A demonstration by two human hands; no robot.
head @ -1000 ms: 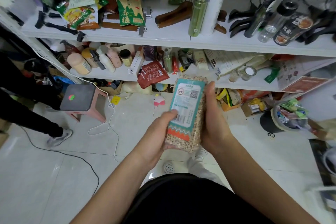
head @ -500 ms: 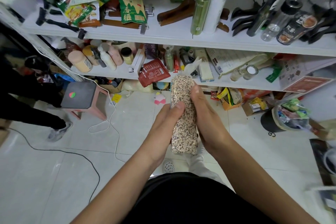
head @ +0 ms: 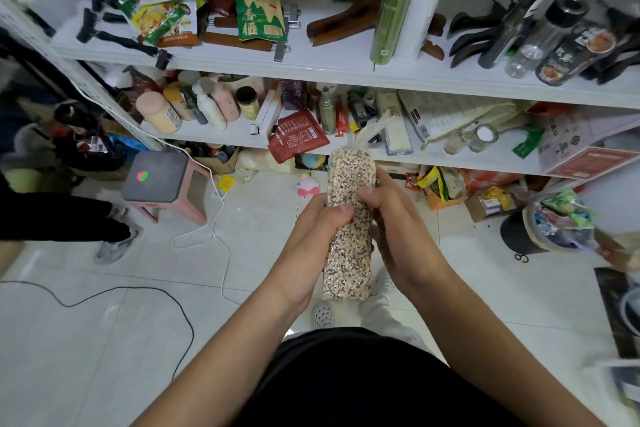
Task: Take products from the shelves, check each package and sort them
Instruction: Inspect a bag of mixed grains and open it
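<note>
- We hold the grain package (head: 349,229), a long clear pack of mixed pale and dark grains, upright in the air in front of the shelves and above the tiled floor (head: 86,340).
- Our left hand (head: 311,236) grasps its left side near the middle, with the thumb pressed on the face turned to us.
- Our right hand (head: 398,229) grasps its right side a little higher, with the thumb laid across the upper half. So the 2 hands are both closed round the pack.
- The pack's top end lines up with the front edge of the lower shelf (head: 221,135), and its bottom end hangs below our wrists.
- Just left of the pack's top, a red pouch (head: 298,135) leans over that shelf's edge. Further left on the same shelf stands a cluster of pastel bottles (head: 194,107).
- On the upper shelf (head: 346,69) a green printed bag (head: 259,10) stands left of centre. A green spray bottle (head: 391,10) and a white pump bottle (head: 420,7) stand side by side, and black hangers (head: 485,21) lie to the right.
- On the floor to the left is a pink stool (head: 156,180) with a grey seat, and a white cable (head: 214,218) runs past it.
- A black bucket (head: 519,236) full of wrappers sits to the right.
- At the left edge we see another person's dark-clad leg (head: 52,218) and grey shoe (head: 117,246).
</note>
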